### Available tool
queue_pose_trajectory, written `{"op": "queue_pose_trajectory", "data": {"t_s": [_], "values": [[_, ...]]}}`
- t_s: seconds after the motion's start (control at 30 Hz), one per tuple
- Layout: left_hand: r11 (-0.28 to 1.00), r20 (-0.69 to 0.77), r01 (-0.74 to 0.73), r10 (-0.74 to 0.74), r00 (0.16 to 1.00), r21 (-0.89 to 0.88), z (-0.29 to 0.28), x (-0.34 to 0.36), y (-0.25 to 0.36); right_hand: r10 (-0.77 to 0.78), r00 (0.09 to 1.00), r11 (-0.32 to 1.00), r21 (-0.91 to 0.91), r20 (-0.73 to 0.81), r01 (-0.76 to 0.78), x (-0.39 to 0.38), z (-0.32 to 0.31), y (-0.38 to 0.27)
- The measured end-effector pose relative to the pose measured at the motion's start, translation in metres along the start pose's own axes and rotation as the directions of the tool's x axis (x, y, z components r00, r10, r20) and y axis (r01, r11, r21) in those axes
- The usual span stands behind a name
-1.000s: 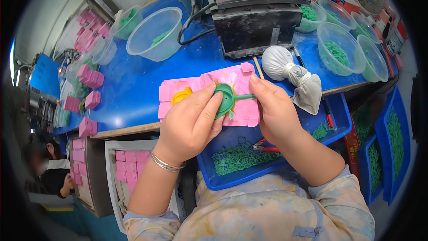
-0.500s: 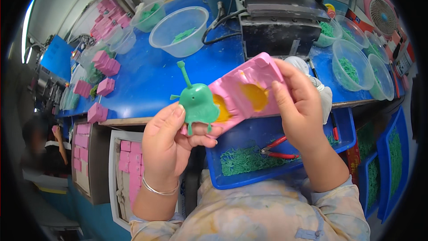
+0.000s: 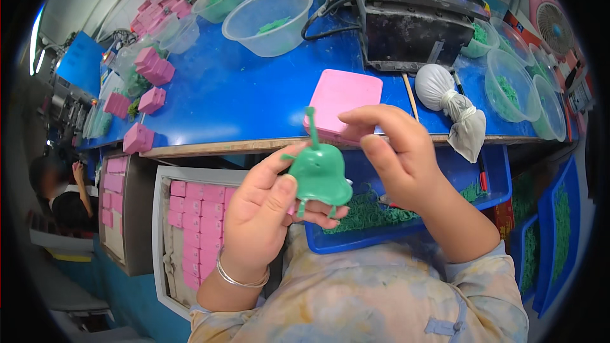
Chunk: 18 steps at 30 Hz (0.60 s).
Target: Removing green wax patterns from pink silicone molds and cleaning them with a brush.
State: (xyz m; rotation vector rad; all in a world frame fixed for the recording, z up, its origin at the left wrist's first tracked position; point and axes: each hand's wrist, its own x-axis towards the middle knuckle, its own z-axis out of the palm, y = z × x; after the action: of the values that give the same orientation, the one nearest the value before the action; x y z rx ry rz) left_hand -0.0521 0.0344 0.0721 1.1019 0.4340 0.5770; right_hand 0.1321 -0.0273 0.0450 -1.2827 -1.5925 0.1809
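My left hand [image 3: 259,213] holds a molded green piece [image 3: 318,170] with thin projecting stems, thumb at its left edge. My right hand [image 3: 397,159] is open just above and right of the piece, fingers curved and apart, its fingertips near a closed pink block mold [image 3: 343,92] lying at the table's front edge. A blue tray [image 3: 492,174] of green scraps sits below the hands, with red-handled pliers partly hidden. Right of the mold lie a white tied cloth pouch [image 3: 435,86] and a wooden stick [image 3: 410,95].
Blue table [image 3: 229,101] carries pink blocks [image 3: 152,67], plastic bowls [image 3: 267,25] and a black metal press [image 3: 413,38]. A white frame [image 3: 162,241] of pink molds is lower left; blue trays [image 3: 559,235] stand right. Another person [image 3: 67,203] is at far left.
The two-part pink mold, earlier held open in both hands, is now closed on the table. The green piece remains in my left hand, lower. My right hand has let go.
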Motion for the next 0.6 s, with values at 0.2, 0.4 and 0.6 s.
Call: {"op": "queue_pose_trajectory", "data": {"t_s": [0.2, 0.4, 0.6], "values": [[0.994, 0.187, -0.050, 0.031, 0.982, 0.097, 0.001, -0.001, -0.016, 0.485, 0.757, 0.361, 0.688, 0.438, -0.629, -0.007, 0.004, -0.034], [0.945, 0.157, 0.065, -0.120, 0.980, 0.320, -0.002, -0.004, -0.021, 0.538, 0.816, 0.539, 0.659, 0.210, -0.525, -0.023, 0.009, -0.028], [0.971, 0.111, 0.048, -0.076, 0.991, 0.236, 0.004, -0.004, -0.031, 0.586, 0.783, 0.513, 0.652, 0.209, -0.558, -0.030, 0.008, -0.031]]}}
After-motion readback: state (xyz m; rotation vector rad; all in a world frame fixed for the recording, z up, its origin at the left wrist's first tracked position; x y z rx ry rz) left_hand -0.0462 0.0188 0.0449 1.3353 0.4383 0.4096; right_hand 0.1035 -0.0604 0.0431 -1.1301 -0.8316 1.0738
